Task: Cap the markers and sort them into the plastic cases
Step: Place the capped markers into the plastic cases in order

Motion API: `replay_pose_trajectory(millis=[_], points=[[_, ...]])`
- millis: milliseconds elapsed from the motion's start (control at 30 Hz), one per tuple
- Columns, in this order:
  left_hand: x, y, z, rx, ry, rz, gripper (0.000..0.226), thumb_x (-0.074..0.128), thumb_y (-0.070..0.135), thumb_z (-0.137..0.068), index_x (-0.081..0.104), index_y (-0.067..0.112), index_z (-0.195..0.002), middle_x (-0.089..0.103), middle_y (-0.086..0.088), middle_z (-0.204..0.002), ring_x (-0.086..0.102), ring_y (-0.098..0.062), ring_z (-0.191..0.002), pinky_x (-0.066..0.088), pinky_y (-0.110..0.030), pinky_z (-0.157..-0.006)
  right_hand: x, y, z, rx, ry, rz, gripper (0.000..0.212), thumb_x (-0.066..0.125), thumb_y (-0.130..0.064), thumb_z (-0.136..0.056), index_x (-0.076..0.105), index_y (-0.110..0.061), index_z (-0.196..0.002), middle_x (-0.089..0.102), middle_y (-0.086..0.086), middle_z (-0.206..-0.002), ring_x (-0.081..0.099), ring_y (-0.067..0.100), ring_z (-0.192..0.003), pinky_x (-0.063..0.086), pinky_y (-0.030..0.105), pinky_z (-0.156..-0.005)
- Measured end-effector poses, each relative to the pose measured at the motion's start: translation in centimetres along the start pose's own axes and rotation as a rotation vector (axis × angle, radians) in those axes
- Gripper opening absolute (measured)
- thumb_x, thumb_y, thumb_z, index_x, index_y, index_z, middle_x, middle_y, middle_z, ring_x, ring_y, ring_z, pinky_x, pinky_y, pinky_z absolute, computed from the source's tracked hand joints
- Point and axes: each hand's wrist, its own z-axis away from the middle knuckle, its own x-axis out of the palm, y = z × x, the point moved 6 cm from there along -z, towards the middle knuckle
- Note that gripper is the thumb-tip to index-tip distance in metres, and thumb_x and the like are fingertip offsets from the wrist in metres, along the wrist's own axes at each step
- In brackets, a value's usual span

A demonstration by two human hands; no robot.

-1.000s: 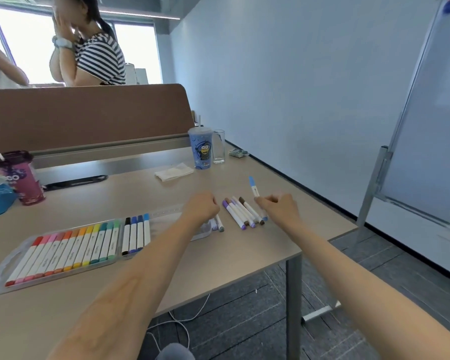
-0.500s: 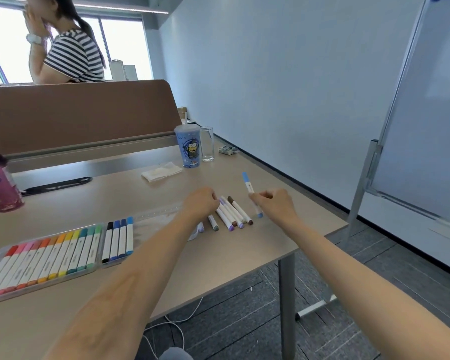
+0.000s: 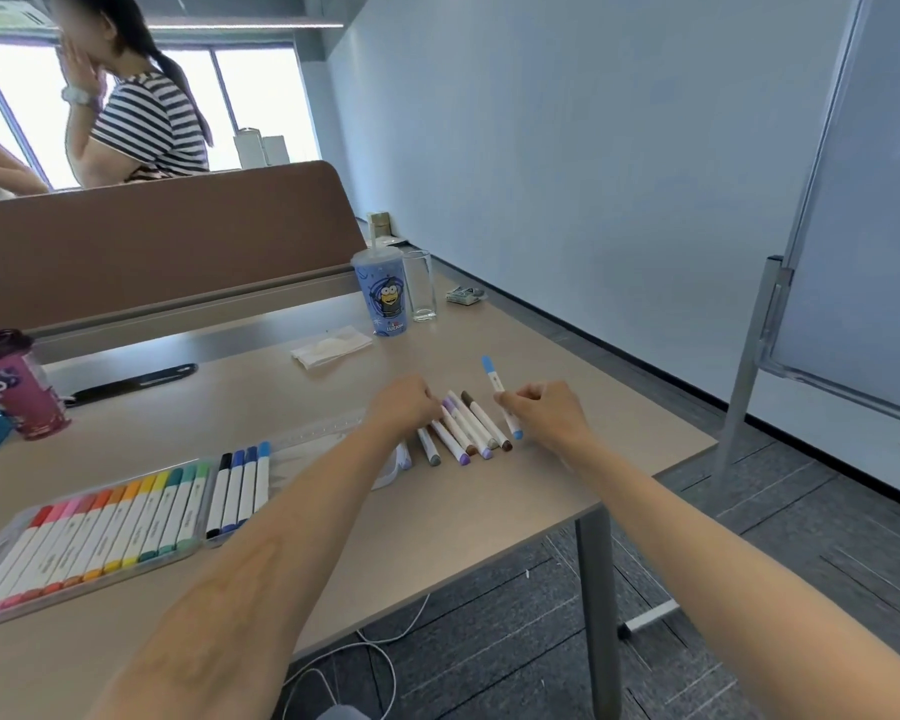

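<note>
Currently, right hand [image 3: 546, 415] pinches blue marker [image 3: 501, 397], held tilted. Left hand [image 3: 404, 407] covers far ends of loose markers [image 3: 468, 431]; its grip cannot be determined.

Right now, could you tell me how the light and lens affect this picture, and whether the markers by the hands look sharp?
Head view: the windows are blown out white; the wide lens slants the whiteboard; the loose markers between the left hand and right hand are sharp enough to tell colours, as is the blue marker the right hand pinches.
</note>
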Motion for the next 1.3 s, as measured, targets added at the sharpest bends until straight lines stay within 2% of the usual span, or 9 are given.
replay_pose_trajectory(millis=[200, 300, 400, 467, 600, 767, 1000, 1167, 1300], points=[[-0.5, -0.7, -0.6, -0.073, 0.011, 0.027, 0.025, 0.065, 0.027, -0.085, 0.066, 0.005, -0.098, 0.067, -0.011, -0.097, 0.060, -0.022, -0.089, 0.047, -0.032, -0.077, -0.1, 0.1, -0.3, -0.001, 0.005, -0.040, 0.034, 0.067, -0.039, -0.085, 0.072, -0.006, -0.080, 0.061, 0.002, -0.069, 0.051, 0.013, -0.063, 0.040, 0.028, -0.062], [-0.8, -0.5, -0.5, -0.069, 0.006, 0.081, 0.020, 0.069, 0.024, -0.082, 0.067, 0.005, -0.087, 0.064, -0.011, -0.087, 0.053, -0.020, -0.078, 0.041, -0.030, -0.068, -0.2, 0.2, -0.2, 0.004, 0.005, -0.045, 0.031, 0.068, -0.039, -0.085, 0.070, -0.010, -0.075, 0.060, 0.000, -0.066, 0.051, 0.012, -0.061, 0.040, 0.027, -0.059], [-1.7, -0.8, -0.6, -0.076, 0.057, 0.107, 0.012, 0.065, 0.018, -0.081, 0.060, 0.010, -0.075, 0.064, -0.010, -0.083, 0.054, -0.022, -0.079, 0.040, -0.030, -0.068, -0.2, 0.2, -0.1, 0.004, -0.004, -0.057, 0.032, 0.068, -0.040, -0.085, 0.071, -0.009, -0.078, 0.060, -0.001, -0.067, 0.051, 0.012, -0.062, 0.040, 0.026, -0.059], [-2.1, -1.3, -0.4, -0.093, 0.071, 0.042, 0.009, 0.061, 0.018, -0.083, 0.060, 0.009, -0.086, 0.067, -0.011, -0.091, 0.059, -0.023, -0.086, 0.044, -0.032, -0.073, -0.2, 0.3, -0.1, 0.005, -0.003, -0.048, 0.034, 0.067, -0.040, -0.085, 0.071, -0.007, -0.080, 0.060, 0.000, -0.068, 0.051, 0.012, -0.063, 0.039, 0.027, -0.060], [-2.6, -2.2, 0.3, -0.113, 0.073, -0.128, 0.023, 0.060, 0.022, -0.085, 0.060, 0.009, -0.103, 0.065, -0.009, -0.101, 0.061, -0.026, -0.096, 0.048, -0.032, -0.078, -0.2, 0.1, 0.0, 0.018, 0.007, -0.030, 0.038, 0.066, -0.041, -0.084, 0.071, -0.004, -0.084, 0.059, 0.003, -0.070, 0.049, 0.014, -0.064, 0.038, 0.028, -0.062], [-3.1, -2.1, 0.5, -0.075, 0.083, -0.224, 0.016, 0.061, 0.021, -0.085, 0.062, 0.011, -0.097, 0.068, -0.008, -0.099, 0.062, -0.024, -0.092, 0.050, -0.033, -0.078, 0.1, -0.1, 0.5, 0.026, 0.008, -0.020, 0.036, 0.066, -0.040, -0.084, 0.071, -0.004, -0.081, 0.057, 0.001, -0.067, 0.049, 0.013, -0.062, 0.037, 0.027, -0.060], [-3.4, -1.7, 0.6, -0.063, 0.109, -0.271, 0.024, 0.060, 0.019, -0.085, 0.059, 0.010, -0.108, 0.064, -0.010, -0.106, 0.061, -0.026, -0.097, 0.052, -0.036, -0.085, -0.2, -0.5, 0.7, 0.031, 0.006, -0.008, 0.033, 0.067, -0.041, -0.084, 0.070, -0.009, -0.077, 0.057, -0.002, -0.064, 0.049, 0.012, -0.060, 0.038, 0.027, -0.059], [-3.4, -1.6, 0.5, -0.102, 0.050, -0.177, 0.030, 0.072, 0.014, -0.077, 0.062, 0.008, -0.105, 0.065, -0.011, -0.106, 0.061, -0.026, -0.097, 0.052, -0.040, -0.088, -0.2, -0.8, 0.5, 0.012, 0.005, -0.006, 0.029, 0.068, -0.041, -0.083, 0.067, -0.016, -0.069, 0.059, -0.003, -0.063, 0.052, 0.011, -0.061, 0.041, 0.028, -0.061], [-3.2, -0.9, 0.5, -0.051, 0.086, -0.075, 0.018, 0.064, 0.018, -0.082, 0.067, 0.010, -0.097, 0.067, -0.008, -0.100, 0.061, -0.023, -0.094, 0.052, -0.035, -0.084, 0.0, -1.3, 0.6, -0.008, -0.001, -0.012, 0.031, 0.068, -0.039, -0.083, 0.066, -0.013, -0.069, 0.058, -0.001, -0.064, 0.052, 0.012, -0.060, 0.041, 0.028, -0.061]])
